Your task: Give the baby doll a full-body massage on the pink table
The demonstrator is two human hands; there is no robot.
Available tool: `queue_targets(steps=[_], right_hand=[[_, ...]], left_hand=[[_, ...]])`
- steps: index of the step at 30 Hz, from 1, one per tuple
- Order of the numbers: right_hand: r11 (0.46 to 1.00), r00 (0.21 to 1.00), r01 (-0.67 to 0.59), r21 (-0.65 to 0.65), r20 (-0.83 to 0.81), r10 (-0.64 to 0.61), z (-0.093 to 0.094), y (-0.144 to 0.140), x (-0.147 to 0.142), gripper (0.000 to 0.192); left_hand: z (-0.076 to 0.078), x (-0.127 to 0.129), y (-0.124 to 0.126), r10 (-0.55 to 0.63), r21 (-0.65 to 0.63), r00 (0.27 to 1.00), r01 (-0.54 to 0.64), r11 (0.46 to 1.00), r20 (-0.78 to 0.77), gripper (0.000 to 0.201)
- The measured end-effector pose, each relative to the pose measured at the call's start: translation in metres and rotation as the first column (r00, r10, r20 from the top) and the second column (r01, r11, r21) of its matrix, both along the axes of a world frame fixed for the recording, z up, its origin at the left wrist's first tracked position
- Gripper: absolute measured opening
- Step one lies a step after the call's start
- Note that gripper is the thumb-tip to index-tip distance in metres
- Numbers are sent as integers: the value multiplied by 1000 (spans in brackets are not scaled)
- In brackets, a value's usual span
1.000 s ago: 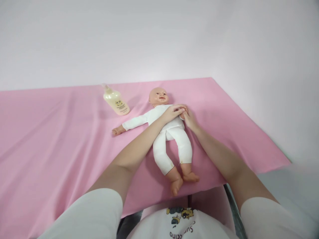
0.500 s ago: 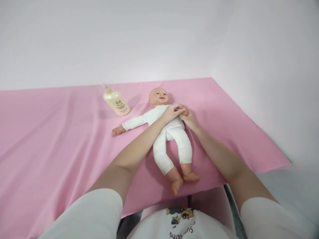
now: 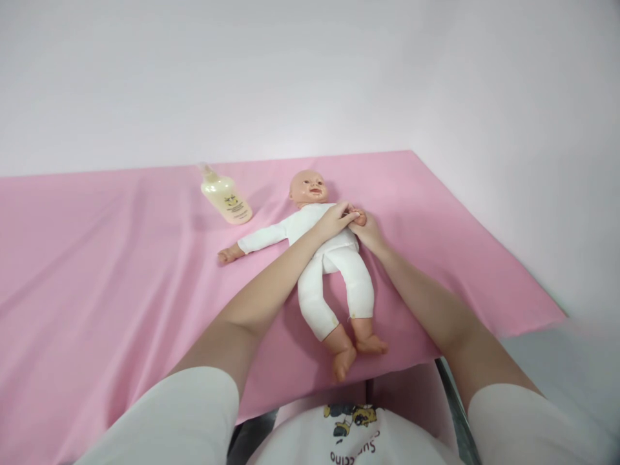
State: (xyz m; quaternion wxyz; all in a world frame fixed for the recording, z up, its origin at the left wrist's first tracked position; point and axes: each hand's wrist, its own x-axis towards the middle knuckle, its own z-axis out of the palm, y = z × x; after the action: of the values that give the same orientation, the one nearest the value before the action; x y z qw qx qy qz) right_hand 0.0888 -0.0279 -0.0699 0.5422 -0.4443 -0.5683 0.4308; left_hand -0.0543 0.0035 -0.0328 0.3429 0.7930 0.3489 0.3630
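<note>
A baby doll (image 3: 314,223) with a white cloth body lies on its back, its head away from me and its bare feet toward me. My left hand (image 3: 335,218) reaches across the doll's chest, its fingers closed on the doll's hand (image 3: 360,217) at the right. From the right side my right hand (image 3: 369,234) is wrapped round that same doll hand, its fingers partly hidden. The doll's other arm (image 3: 264,237) stretches out to the left on the cloth. Whitish smears show on the doll's face.
A pale yellow pump bottle (image 3: 227,200) lies tilted on the pink cloth (image 3: 121,271), left of the doll's head. Soft folds run through the cloth on the left. A white wall (image 3: 242,77) rises behind the table. The table's front edge lies close to my body.
Hardly anything differs; the fingers of my left hand have shifted slightly over the doll's hand. Doll and bottle lie as before.
</note>
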Motion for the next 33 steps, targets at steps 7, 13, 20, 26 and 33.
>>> queue_targets(steps=[7,13,20,26,33], right_hand=[[999,1000,10,34,20,-11,1,-1,0,32],[999,999,18,30,44,-20,-1,1,0,29],[999,998,52,-10,24,-52,0,1,-2,28],[999,999,44,-2,29,-44,1,0,-1,28],[999,999,32,4,-4,-32,3,-3,1,31]], left_hand=[[0,1,1,9,59,999,-6,998,-50,27],[0,2,3,9,31,999,-8,999,-37,29],[0,1,4,-14,47,1000,15,999,-15,36],[1,1,5,-24,32,1000,25,999,-11,32],[4,0,3,-72,60,997,73,996,-20,30]])
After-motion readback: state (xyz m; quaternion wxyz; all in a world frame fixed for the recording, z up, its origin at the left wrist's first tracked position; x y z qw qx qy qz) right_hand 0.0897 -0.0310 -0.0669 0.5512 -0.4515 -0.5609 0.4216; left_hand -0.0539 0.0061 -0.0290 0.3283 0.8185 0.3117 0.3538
